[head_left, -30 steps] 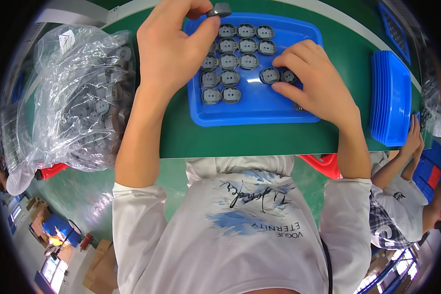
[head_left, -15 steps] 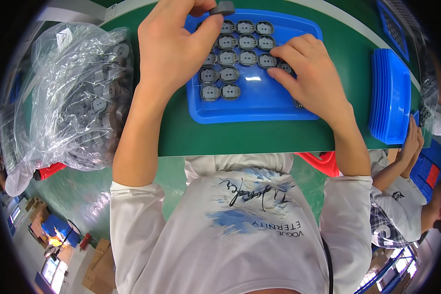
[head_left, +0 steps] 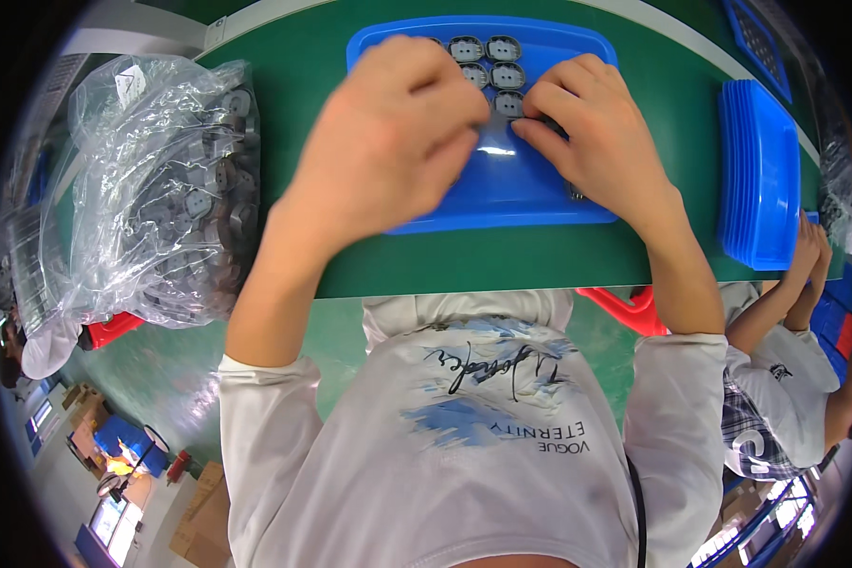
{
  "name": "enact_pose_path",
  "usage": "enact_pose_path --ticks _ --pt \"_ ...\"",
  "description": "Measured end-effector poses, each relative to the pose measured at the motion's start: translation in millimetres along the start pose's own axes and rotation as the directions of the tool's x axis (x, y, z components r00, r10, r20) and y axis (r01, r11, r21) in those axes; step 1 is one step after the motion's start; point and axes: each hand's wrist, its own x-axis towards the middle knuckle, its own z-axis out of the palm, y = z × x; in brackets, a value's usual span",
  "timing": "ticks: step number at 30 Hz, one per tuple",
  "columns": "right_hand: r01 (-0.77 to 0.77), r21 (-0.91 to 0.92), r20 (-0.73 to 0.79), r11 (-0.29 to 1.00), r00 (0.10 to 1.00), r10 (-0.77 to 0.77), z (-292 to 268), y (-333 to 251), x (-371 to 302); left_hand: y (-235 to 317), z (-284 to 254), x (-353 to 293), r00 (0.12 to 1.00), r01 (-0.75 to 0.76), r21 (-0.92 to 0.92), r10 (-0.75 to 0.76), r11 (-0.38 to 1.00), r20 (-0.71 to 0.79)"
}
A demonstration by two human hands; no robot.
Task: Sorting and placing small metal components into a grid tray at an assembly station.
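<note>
Small grey round parts (head_left: 505, 76) in rows in a blue tray (head_left: 502, 204) at the tabletop's (head_left: 312, 85) far edge, mostly hidden under both hands. Half a second ago more rows showed; now covered. Left hand (head_left: 393, 142) curled over the tray, fingertips pinched; right hand (head_left: 592, 133) fingers bent onto parts. Held contents impossible to tell. Bagged parts (head_left: 161, 189) left, stacked trays (head_left: 757, 180) right.

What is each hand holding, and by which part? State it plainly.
It cannot be told. Both the left hand and the right hand are curled over the grey round parts in the blue tray, fingertips hidden.
</note>
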Motion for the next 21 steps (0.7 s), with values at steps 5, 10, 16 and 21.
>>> enact_pose_path --ticks 5,10,16,21 --pt "0.006 0.010 0.019 1.000 1.000 -0.006 -6 1 -5 13 24 -16 0.987 -0.088 0.008 0.086 0.996 0.138" --pt "0.017 -0.001 0.118 1.000 0.993 -0.017 -15 3 -12 17 15 -16 0.972 -0.105 0.044 0.093 0.994 0.214" --pt "0.023 0.022 0.173 0.999 0.984 -0.027 -27 4 -18 19 6 -13 0.952 -0.120 0.085 0.090 0.989 0.293" --pt "0.008 0.014 0.089 1.000 0.996 -0.009 -13 -1 -15 23 17 -12 0.952 -0.073 0.105 0.037 0.992 0.303"
